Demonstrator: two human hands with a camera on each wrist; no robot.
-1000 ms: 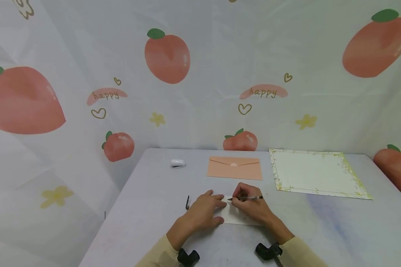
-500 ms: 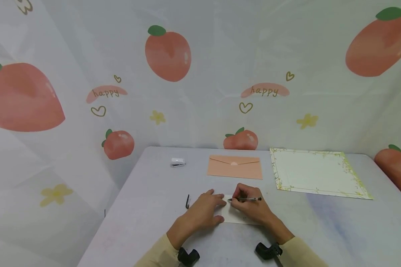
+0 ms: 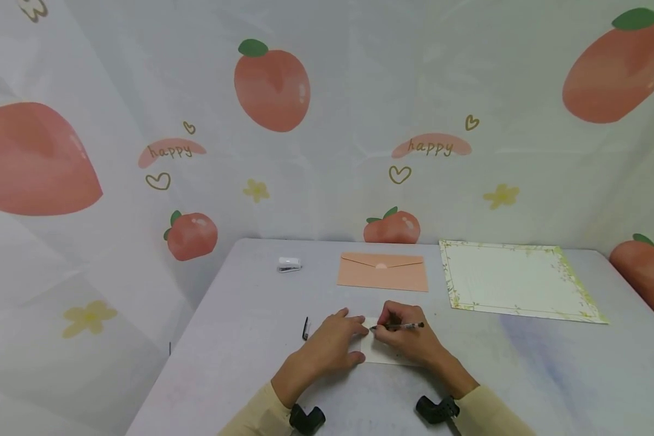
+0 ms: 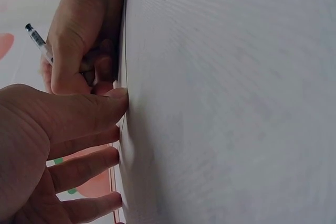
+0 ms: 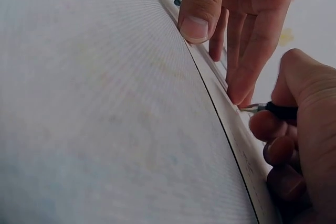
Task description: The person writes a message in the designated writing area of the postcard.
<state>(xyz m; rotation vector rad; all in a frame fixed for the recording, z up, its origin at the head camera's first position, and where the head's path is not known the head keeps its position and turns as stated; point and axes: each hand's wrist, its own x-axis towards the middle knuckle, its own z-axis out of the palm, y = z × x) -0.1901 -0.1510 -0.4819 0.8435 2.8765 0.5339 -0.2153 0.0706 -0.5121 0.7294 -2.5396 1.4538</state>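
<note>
- From my remote seat, the head feed shows the right hand (image 3: 409, 334) with its fingers clamped in a pinch on a black-tipped pen (image 3: 411, 326).
- The pen's tip points left from those fingers, just beside the other hand's index fingertip; whether it touches the paper I can't tell.
- I see the left hand (image 3: 331, 345) with its fingers apart and fairly straight, resting on the left end of the white paper (image 3: 384, 352).
- That paper lies under and between both hands' fingers, with small dark marks on it.
- Just left of the left fingers I have a pen cap (image 3: 306, 329) on the tabletop (image 3: 240, 363).
- Beyond the fingers lies a peach envelope (image 3: 383, 272), flap side up.
- Farther out to their left stands a white stapler (image 3: 289, 264).
- To their far right lies a flower-bordered sheet (image 3: 507, 280).
</note>
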